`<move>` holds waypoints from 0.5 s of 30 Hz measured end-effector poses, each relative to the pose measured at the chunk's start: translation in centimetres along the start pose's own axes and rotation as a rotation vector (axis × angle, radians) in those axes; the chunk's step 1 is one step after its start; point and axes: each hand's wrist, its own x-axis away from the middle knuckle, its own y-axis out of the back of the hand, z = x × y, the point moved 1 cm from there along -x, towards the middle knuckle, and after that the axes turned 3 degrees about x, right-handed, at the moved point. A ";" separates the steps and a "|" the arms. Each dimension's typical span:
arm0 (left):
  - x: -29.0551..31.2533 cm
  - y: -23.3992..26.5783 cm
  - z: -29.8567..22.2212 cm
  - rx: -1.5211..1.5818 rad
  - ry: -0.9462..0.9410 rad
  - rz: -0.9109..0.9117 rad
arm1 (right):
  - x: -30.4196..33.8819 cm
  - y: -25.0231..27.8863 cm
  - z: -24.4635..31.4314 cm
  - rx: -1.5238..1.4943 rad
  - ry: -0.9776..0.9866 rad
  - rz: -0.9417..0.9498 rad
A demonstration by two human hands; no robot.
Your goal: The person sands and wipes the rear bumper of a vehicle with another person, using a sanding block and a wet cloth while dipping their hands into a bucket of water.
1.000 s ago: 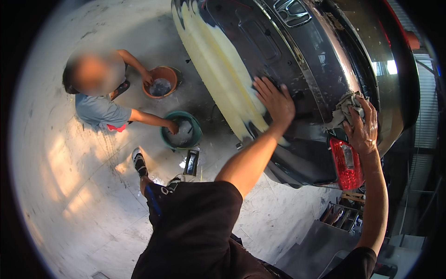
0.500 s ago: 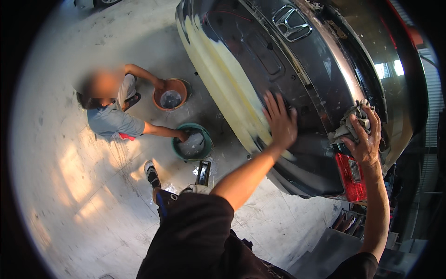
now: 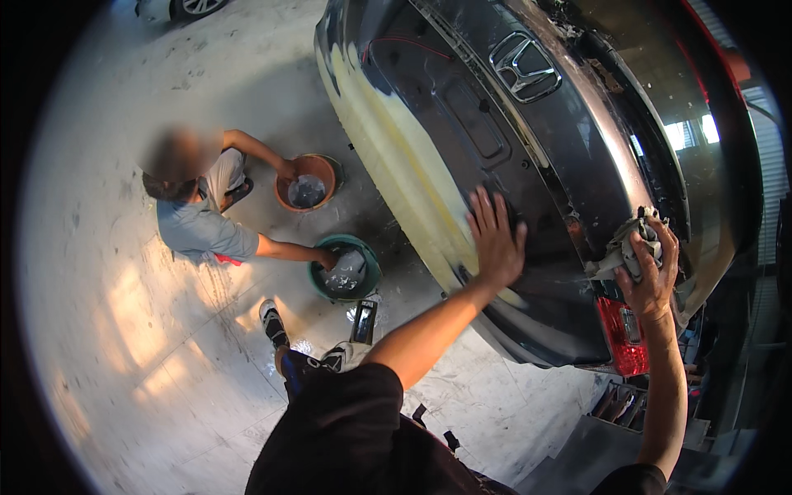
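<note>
The rear of a dark car (image 3: 470, 99) fills the upper right, with a pale yellow filled area (image 3: 404, 173) along its bumper. My left hand (image 3: 498, 247) lies with its fingers spread on the dark panel beside that area, holding nothing. In my right hand (image 3: 652, 276) is a crumpled greyish rag (image 3: 623, 252), pressed against the bodywork just above the red tail light (image 3: 620, 334). The fingers curl over the rag's edge and hide part of it.
At the left a person (image 3: 206, 223) squats with one hand in an orange bucket (image 3: 328, 194) and the other in a green bucket (image 3: 371, 276), both holding liquid. A dark box-shaped object (image 3: 363, 320) stands near my feet. Another car (image 3: 186, 10) is at the top left.
My view has tilted slightly, so the car and buckets sit lower in the picture. Both hands stay at nearly the same spots on the car, the right still holding the rag.
</note>
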 end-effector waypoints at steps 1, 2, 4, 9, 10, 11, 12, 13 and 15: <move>2.0 -0.4 0.0 0.015 -0.056 0.062 | 0.0 -0.1 0.1 -0.006 -0.002 0.005; 0.4 0.1 0.3 0.008 -0.034 0.030 | -0.1 -0.2 0.0 -0.014 0.003 -0.009; -5.9 2.1 1.6 0.003 0.018 -0.027 | -0.1 -0.2 0.1 -0.027 0.011 -0.024; -19.5 6.3 6.8 0.055 0.153 -0.269 | -0.7 -0.7 0.3 -0.025 0.013 -0.033; -16.9 5.2 6.3 0.065 0.154 -0.254 | -0.5 -0.8 0.3 -0.033 0.011 -0.022; -14.5 3.8 5.1 0.082 0.139 -0.243 | -0.2 -0.8 0.0 -0.028 0.007 -0.022; -9.9 2.0 3.5 0.044 0.107 -0.141 | 0.3 -0.6 -0.3 -0.022 -0.004 -0.007; -6.7 1.2 2.5 -0.001 0.075 -0.045 | 0.7 -0.3 -0.3 -0.028 -0.013 -0.003; -9.1 2.6 2.8 -0.024 0.057 -0.048 | 0.9 -0.3 -0.5 -0.047 -0.011 -0.010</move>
